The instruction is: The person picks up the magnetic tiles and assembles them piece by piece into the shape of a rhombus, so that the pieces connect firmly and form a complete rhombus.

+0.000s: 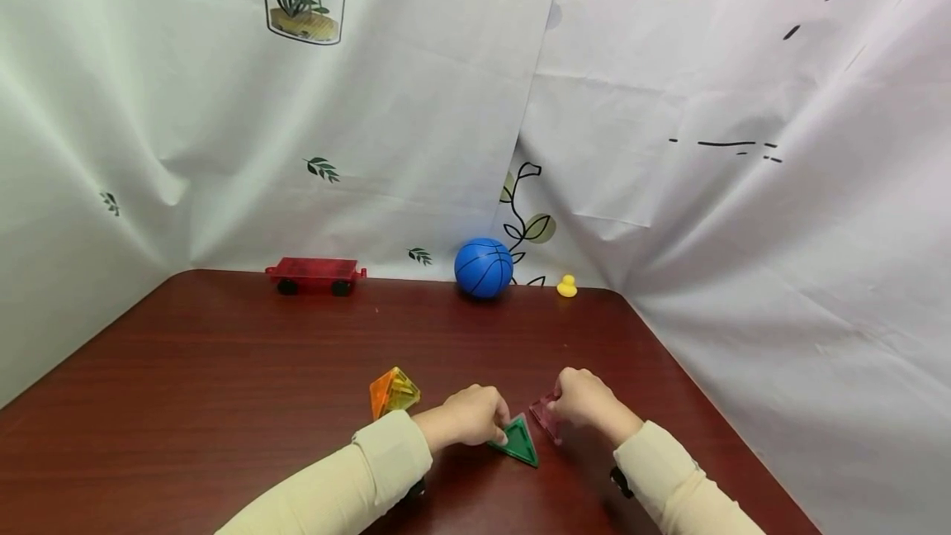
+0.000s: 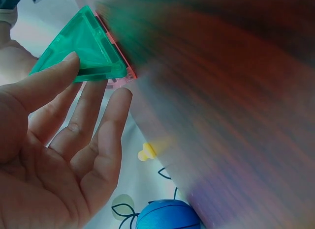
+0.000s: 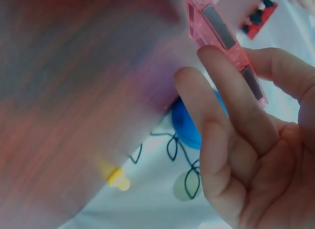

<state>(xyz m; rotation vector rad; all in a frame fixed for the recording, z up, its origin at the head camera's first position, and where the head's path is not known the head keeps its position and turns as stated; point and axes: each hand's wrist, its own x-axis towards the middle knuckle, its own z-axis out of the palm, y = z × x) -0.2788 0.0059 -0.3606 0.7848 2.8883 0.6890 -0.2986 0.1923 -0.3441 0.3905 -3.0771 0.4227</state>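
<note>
My left hand point(image 1: 470, 415) pinches a see-through green triangular magnetic tile point(image 1: 522, 442) between thumb and fingers, just above the table. To its right, my right hand point(image 1: 583, 399) grips a pink magnetic tile point(image 1: 546, 417) by its edge. In the left wrist view, the green tile point(image 2: 81, 47) lies over the thumb-side fingers, with a pink edge point(image 2: 115, 42) showing behind it. The right wrist view has the pink tile point(image 3: 219, 27) seen nearly edge-on, dark magnet strips along its side. Left of my left hand stands an orange and yellow tile shape point(image 1: 394, 393), partly behind the wrist.
At the table's point(image 1: 223, 353) back edge are a red wheeled car base point(image 1: 315, 269), a blue toy basketball point(image 1: 484, 268) and a small yellow duck point(image 1: 567, 286). A white printed cloth point(image 1: 401, 106) hangs behind and along the sides.
</note>
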